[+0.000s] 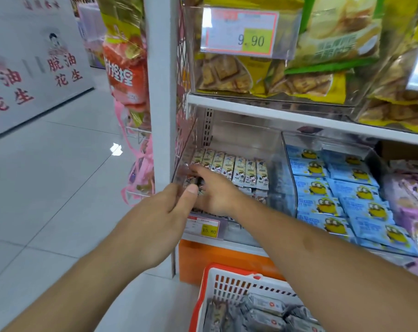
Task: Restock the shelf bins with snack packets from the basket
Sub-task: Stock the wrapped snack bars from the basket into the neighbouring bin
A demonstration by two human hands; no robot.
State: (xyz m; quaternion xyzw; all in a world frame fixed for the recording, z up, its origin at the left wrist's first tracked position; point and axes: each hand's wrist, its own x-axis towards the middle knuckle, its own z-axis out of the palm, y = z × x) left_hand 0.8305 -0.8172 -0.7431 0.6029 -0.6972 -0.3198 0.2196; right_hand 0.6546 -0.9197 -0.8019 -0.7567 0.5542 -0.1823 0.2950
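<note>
A clear shelf bin [247,236] on the lower shelf holds upright rows of small cream snack packets [239,171] with a cartoon print. My left hand [164,214] is at the bin's front left corner, thumb and fingers pinching a few of these packets. My right hand [215,190] reaches into the bin from the right, its fingers stretched flat over the packets at the left end. A white basket with a red rim [204,283] stands on the floor below and holds several grey-wrapped packets [263,305].
A second clear bin of blue cartoon packets [334,195] sits to the right, purple packets [409,197] beyond it. Biscuit bags [298,80] fill the shelf above. A white upright post [160,116] bounds the bin's left. Hanging snack bags [124,68] and tiled floor lie left.
</note>
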